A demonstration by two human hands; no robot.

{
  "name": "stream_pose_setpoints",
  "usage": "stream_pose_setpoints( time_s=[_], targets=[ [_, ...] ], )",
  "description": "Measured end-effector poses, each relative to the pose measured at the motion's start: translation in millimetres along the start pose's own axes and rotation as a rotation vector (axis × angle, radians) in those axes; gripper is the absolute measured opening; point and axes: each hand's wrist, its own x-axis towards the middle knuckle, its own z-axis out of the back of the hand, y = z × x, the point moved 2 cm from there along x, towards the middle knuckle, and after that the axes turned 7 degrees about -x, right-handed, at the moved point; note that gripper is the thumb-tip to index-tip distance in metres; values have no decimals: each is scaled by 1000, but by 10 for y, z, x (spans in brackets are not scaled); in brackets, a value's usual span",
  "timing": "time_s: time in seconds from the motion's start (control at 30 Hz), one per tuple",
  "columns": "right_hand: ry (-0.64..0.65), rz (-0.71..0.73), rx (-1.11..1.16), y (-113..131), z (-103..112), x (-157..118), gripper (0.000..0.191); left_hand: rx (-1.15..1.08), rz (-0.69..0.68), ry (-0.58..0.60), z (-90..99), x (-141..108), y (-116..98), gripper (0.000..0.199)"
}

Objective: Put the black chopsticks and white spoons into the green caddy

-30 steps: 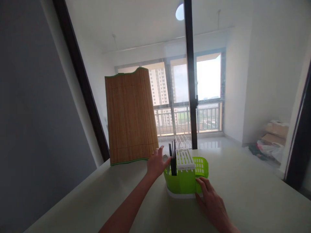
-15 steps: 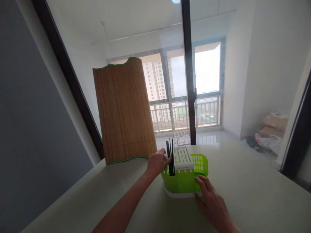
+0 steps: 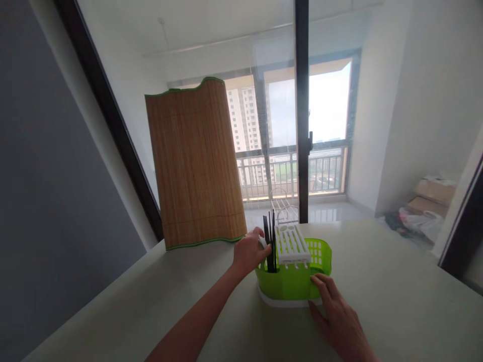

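Observation:
A green plastic utensil caddy [image 3: 287,286] with a white base stands upright on the table. Its white slotted knife holder [image 3: 292,245] covers the middle compartment. Several black chopsticks [image 3: 270,244] rise from the left compartment. There my left hand [image 3: 249,251] is closed around a pale utensil [image 3: 262,242] beside the chopsticks; its lower part is inside the caddy and its kind cannot be told. My right hand [image 3: 334,311] grips the front right of the caddy, fingers at the rim and thumb low near the base.
A partly rolled bamboo mat [image 3: 194,166] with green edging stands upright at the table's back left. The pale table [image 3: 377,281] extends around the caddy. Behind the glass door are a white wire rack [image 3: 285,208] and cardboard boxes [image 3: 435,193].
The view has shifted slightly, so the caddy and both hands appear a little further right. Both hands keep the same hold, and the chopsticks remain in the caddy.

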Motion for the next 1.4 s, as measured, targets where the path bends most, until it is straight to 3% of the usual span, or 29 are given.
stream_pose_setpoints(
  time_s=[0.37,0.47,0.57,0.7,0.8,0.87,1.0,1.07,1.23,1.4],
  targets=[
    [-33,19,-25,-18,-14,5,41,82,-124,-45,-40,60,-20,22],
    [-34,20,-25,-15,-19,9,41,82,-114,-93,53,110,-16,24],
    [-36,22,-26,-25,-25,1,41,56,-89,-218,362,226,13,24],
    [13,11,-36,-46,-12,-34,38,67,-79,-346,990,370,173,27],
    [33,5,-58,-63,7,-50,37,138,-83,-267,1341,326,423,29],
    [30,12,-72,-71,13,-51,37,212,-75,-142,1432,183,645,30],
    [29,9,-113,-96,6,-51,38,404,-53,232,1301,-292,1143,26],
    [20,15,-129,-129,-6,-57,39,458,-17,350,1170,-542,1380,21],
    [14,21,-134,-252,-53,-68,47,488,109,491,868,-968,1845,8],
    [25,17,-107,-292,-58,-74,49,490,215,554,692,-1116,2088,9]
  ],
)
